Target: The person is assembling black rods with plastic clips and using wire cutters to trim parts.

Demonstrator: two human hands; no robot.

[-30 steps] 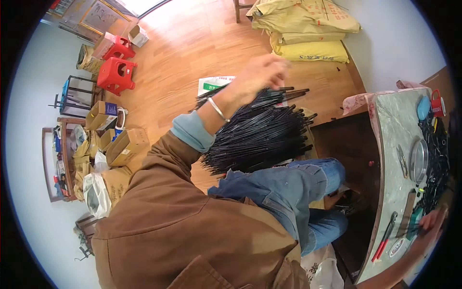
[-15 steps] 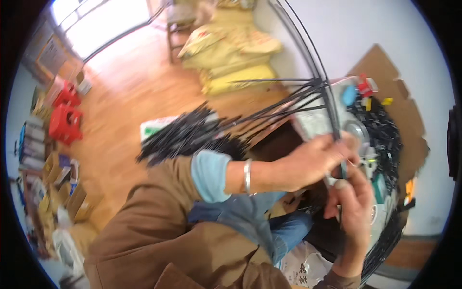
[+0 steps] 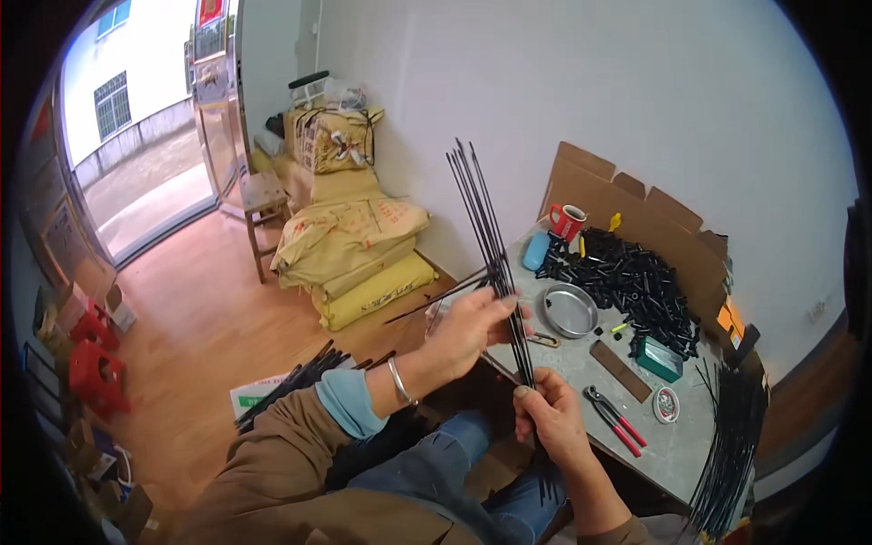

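A bundle of thin black rods (image 3: 484,218) is held tilted in front of me, tops leaning away to the left. Several of its rods branch off leftward from a joint above my left hand. My left hand (image 3: 472,334) closes round the bundle just below that joint, thumb laid along the rods. Lower down, my right hand (image 3: 552,416) pinches the same bundle between thumb and curled fingers. The rods' lower ends hang beneath my right hand, over my jeans. Beside my right hand, red-handled pincers (image 3: 625,431) lie on the grey table (image 3: 668,450).
The table also carries a round metal dish (image 3: 570,311), flat brown bar (image 3: 621,371), green box (image 3: 661,360), red mug (image 3: 568,222) and heap of small black parts (image 3: 636,289) against cardboard (image 3: 652,202). More rods (image 3: 731,445) lie at right. Yellow sacks (image 3: 354,241) stand behind.
The view has tilted upward and sharpened. Both hands keep hold of the bundle, whose side rods now spread less widely. My left hand is now farther from my right.
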